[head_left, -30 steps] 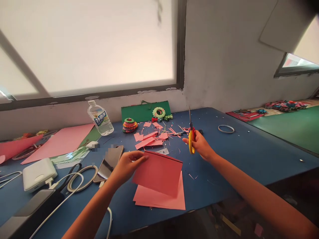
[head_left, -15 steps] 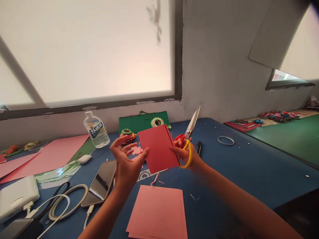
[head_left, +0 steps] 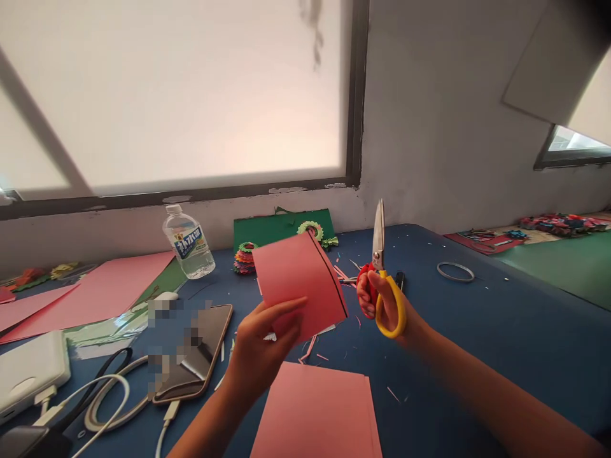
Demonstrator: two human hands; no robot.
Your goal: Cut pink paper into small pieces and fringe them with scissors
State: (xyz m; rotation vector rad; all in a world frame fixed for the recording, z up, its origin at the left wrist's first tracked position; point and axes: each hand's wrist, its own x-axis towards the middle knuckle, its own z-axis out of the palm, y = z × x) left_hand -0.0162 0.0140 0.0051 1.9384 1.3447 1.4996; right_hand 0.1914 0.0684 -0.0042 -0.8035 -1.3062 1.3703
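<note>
A folded red paper sheet (head_left: 298,286) is being pinched by left hand (head_left: 260,353) fingers above the blue table (head_left: 477,331). Red-and-yellow-handled scissors (head_left: 382,267) are being clasped upright, right hand (head_left: 389,305) fingers curled through the loops; a firm pinch is advised.

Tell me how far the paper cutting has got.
Done: layered paper rosettes sit on the table, and pink scraps litter it. In hand: left hand holds an uncut pink sheet; right hand holds scissors upright, blades shut, clear of it. Left: that sheet and the pink stack below.
</note>
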